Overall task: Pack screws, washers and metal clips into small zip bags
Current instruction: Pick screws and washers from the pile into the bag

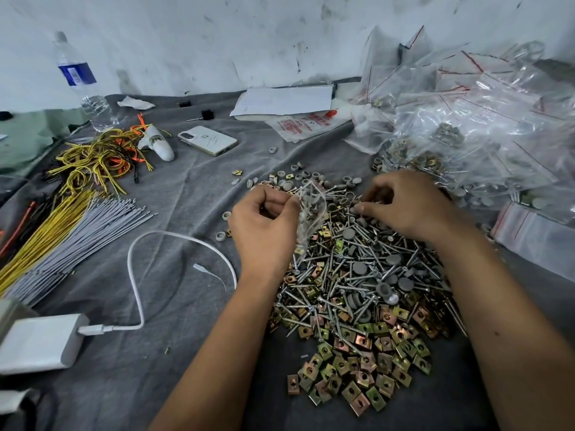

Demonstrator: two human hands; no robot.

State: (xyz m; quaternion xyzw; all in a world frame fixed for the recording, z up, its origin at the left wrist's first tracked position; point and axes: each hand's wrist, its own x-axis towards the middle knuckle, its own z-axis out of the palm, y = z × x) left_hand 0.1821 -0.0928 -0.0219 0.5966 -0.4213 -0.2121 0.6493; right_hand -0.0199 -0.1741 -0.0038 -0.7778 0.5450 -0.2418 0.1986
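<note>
Left hand (264, 222), fingers curled, pinches a small zip bag (311, 209) above the screw pile (351, 275). Right hand (410, 206), fingers bent, picks among the screws; its fingertips are partly hidden, any catch unclear.

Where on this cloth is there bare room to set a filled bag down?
Bare grey cloth lies between the phone, cable ties and left hand. Crowded: the screw pile, and filled bags beyond the right hand.

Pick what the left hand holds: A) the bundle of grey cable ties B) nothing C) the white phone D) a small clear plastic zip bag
D: the left hand pinches the small clear plastic zip bag by its mouth above the pile of silver screws.
</note>
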